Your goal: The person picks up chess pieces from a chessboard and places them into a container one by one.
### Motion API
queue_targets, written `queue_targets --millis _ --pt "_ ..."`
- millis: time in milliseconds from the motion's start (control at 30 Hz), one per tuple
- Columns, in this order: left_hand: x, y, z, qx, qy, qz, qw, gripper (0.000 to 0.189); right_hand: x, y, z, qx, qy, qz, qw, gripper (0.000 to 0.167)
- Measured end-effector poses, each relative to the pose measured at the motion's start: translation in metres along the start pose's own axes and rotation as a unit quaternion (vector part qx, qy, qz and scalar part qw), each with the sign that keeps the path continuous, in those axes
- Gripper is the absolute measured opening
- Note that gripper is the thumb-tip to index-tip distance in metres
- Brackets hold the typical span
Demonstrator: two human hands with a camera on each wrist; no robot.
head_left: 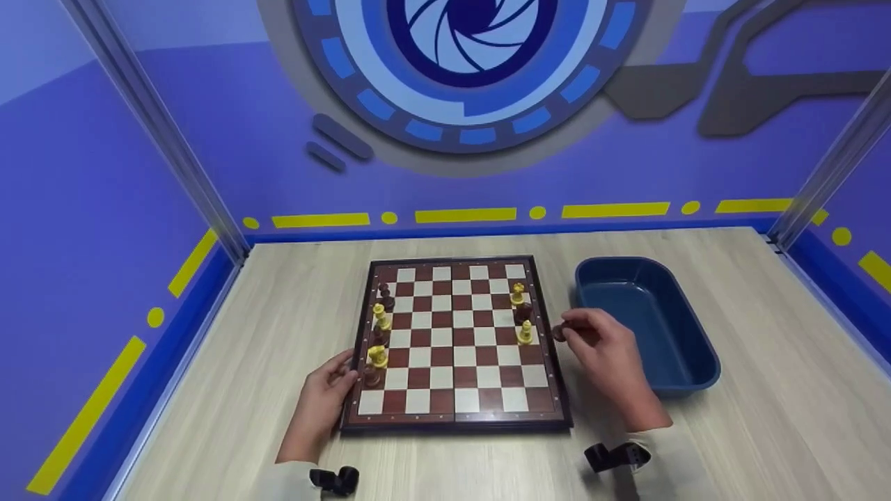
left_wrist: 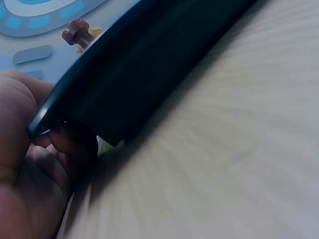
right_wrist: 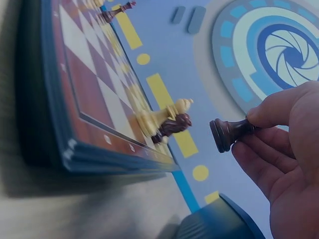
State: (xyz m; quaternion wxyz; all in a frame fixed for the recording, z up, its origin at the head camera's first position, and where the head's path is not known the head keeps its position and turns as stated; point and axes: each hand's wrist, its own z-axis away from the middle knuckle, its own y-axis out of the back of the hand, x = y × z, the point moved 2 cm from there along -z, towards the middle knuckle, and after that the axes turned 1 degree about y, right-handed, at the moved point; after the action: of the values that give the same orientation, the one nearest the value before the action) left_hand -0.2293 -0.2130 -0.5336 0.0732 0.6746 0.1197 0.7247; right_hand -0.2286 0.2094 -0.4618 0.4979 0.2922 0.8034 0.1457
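Note:
My right hand (head_left: 605,348) pinches a dark brown chess piece (right_wrist: 227,133) by its upper end between thumb and fingers, just off the right edge of the chessboard (head_left: 431,358). The piece's round base points toward the board, and its top is hidden by the fingers. My left hand (head_left: 324,390) grips the board's left edge, with fingers curled beneath it in the left wrist view. Near that hand stands a dark rook (left_wrist: 78,32). Close to the right hand, a yellow bishop (head_left: 526,332), a dark knight (right_wrist: 174,125) and a yellow piece (head_left: 517,293) stand along the right side.
A dark blue bin (head_left: 699,334) stands right of the board, partly behind the right hand. Along the board's left side is a row of dark and yellow pieces, among them a yellow knight (head_left: 377,357). Blue printed walls (head_left: 487,188) enclose the wooden table (head_left: 292,299).

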Motion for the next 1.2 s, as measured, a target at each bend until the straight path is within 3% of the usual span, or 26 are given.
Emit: queue_targets --millis 167,767,1200 --pt "0.000 -0.001 0.000 0.000 0.009 0.022 0.9997 0.044 0.004 0.009 -0.003 0.021 0.003 0.015 0.9997 0.020" --pt "-0.001 -0.001 -0.003 0.005 0.011 -0.002 0.9999 0.044 0.024 0.037 -0.006 0.058 -0.028 0.018 0.9978 0.018" --pt "-0.001 -0.001 -0.002 -0.002 -0.003 0.004 1.0000 0.044 0.035 0.043 -0.005 0.025 -0.066 0.039 0.9967 0.020"
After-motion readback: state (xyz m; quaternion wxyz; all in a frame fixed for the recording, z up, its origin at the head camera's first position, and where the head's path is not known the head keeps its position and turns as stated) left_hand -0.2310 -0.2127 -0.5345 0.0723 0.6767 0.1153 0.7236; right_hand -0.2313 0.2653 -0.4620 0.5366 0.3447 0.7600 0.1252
